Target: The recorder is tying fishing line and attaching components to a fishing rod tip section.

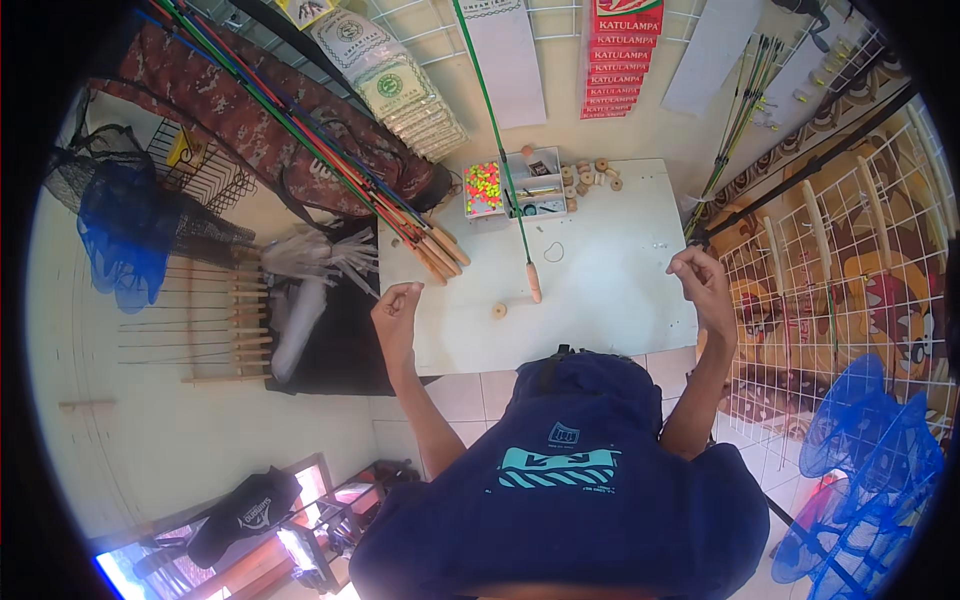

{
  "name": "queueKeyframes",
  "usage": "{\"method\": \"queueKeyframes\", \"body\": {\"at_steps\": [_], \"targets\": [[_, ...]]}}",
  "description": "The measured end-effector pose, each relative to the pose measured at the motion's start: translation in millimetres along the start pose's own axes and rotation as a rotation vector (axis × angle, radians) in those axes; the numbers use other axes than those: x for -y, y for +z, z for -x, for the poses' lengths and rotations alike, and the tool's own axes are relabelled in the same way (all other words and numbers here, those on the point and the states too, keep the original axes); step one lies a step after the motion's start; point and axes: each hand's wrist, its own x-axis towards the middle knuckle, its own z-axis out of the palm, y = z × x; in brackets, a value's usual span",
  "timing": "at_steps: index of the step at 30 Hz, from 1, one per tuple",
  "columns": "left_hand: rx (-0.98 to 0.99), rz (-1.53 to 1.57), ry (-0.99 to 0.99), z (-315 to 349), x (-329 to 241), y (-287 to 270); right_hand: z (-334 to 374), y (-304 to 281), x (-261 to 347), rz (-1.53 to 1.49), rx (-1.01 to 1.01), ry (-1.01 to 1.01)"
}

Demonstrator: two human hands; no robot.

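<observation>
The left hand (pixel 400 310) and the right hand (pixel 703 290) are best moved slowly and evenly, so that nothing fine in the fingers is jerked. They are raised well apart, one by each side edge of the white table (pixel 610 315). On each, thumb and fingers look pinched together; whether anything thin is held cannot be told. Between them, the green fishing rod (pixel 497 125) is seen running across the parted box (pixel 486 214), with its handle (pixel 534 284) over the table. The rod is long, thin and straight, and the handle is tan. A small, round, tan spool (pixel 494 314) is set near it.
</observation>
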Motion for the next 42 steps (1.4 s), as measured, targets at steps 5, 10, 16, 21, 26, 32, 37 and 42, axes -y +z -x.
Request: {"method": "queueKeyframes", "body": {"at_steps": [5,10,16,21,26,32,37,42], "targets": [[0.193,-0.175,-0.057,-6,27,9,-7,36,-2,-0.547,-0.098,-0.248],[0.271,-0.179,0.052,-8,66,37,-23,52,-8,-1.247,0.213,-0.177],[0.251,-0.277,0.084,-9,87,64,-48,70,15,-1.175,0.158,-0.206],[0.207,-0.371,0.457,-21,75,73,-65,92,42,-0.575,0.097,-0.191],[0.141,-0.040,0.190,-44,-21,96,-92,111,41,-0.440,0.190,-0.198],[0.273,0.255,0.450,-50,-109,134,-108,134,52,-0.499,0.145,-0.293],[0.280,0.201,0.455,-60,-112,146,-103,142,62,-0.420,0.119,-0.323],[0.264,0.199,0.486,-65,-108,151,-104,148,52,-0.460,0.037,-0.373]]}}
